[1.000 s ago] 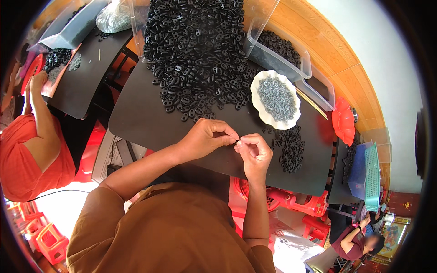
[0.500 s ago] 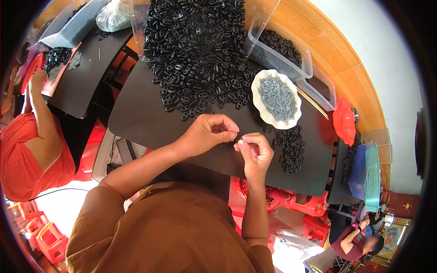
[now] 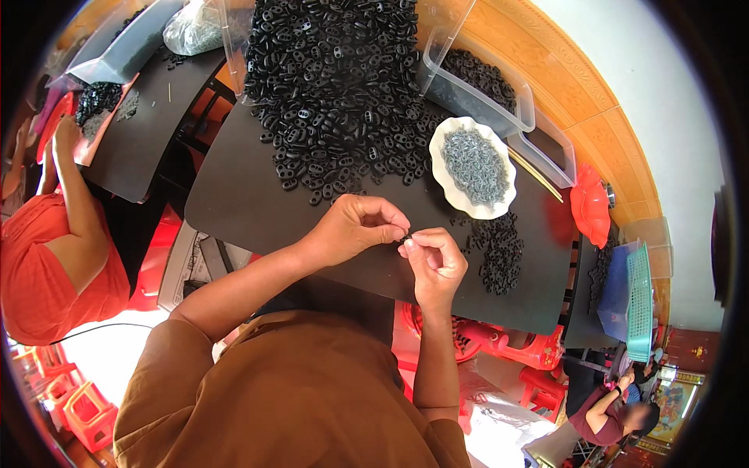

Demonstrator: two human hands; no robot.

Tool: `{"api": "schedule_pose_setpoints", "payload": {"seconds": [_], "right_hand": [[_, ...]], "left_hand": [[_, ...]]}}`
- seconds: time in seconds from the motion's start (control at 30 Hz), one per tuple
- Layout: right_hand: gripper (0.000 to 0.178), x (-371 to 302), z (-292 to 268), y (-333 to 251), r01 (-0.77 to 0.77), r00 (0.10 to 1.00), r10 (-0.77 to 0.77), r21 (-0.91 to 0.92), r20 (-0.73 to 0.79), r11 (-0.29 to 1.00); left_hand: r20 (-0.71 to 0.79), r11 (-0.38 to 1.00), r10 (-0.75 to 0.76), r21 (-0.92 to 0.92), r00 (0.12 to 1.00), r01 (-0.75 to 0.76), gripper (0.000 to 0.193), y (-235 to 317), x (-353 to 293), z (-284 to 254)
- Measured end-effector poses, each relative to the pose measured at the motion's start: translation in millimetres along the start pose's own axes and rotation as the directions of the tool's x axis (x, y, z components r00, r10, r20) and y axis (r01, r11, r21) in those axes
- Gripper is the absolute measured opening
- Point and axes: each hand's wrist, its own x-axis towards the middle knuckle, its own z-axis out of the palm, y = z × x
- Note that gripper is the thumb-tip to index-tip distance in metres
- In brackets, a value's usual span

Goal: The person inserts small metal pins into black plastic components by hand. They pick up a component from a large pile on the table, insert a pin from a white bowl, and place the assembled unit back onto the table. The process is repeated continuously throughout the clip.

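Left of the white scalloped dish [image 3: 481, 211], a broad heap of black pieces [image 3: 335, 93] spreads over the dark table [image 3: 234, 179], glossy little ovals with holes through them. Nearer the person than the dish, and to its left, the left hand [image 3: 355, 226] hangs over the table, thumb and forefinger brought together in a pinch; I can't make out from here whether anything tiny sits between them.

Just beside those fingertips, below and left of the dish, is the small dark piece [image 3: 405, 239], mostly covered by fingers. The right hand [image 3: 435, 264], almost straight below the dish's left edge, grips it between thumb and forefinger. I'd guess it weighs next to nothing, stiff and smooth, more apt to slip or flick away than to break. I'd pinch it by its outer edges, with fingertips only, so the middle stays in sight.

The dish itself holds a mound of greyish bits [image 3: 473, 164], which look light and apt to tangle. Below it and a little right lies a smaller dark heap [image 3: 501, 257], best picked from one piece at a time.
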Motion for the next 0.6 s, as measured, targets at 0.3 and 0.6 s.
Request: {"api": "schedule_pose_setpoints", "payload": {"seconds": [0.3, 0.6], "right_hand": [[0.009, -1.7, 1.0, -0.6, 0.023, 0.999, -0.023, 0.002, -0.027, 1.000], [0.010, -1.4, 1.2, 0.0, 0.036, 0.999, -0.036, -0.006, -0.025, 0.999]], "left_hand": [[-0.013, 0.999, 0.002, 0.044, 1.000, -0.002, 0.006, -0.3, -0.4, 0.5], [0.006, 0.999, 0.020, 0.027, 1.000, -0.020, 0.007, -2.0, -0.4, -0.2]]}}
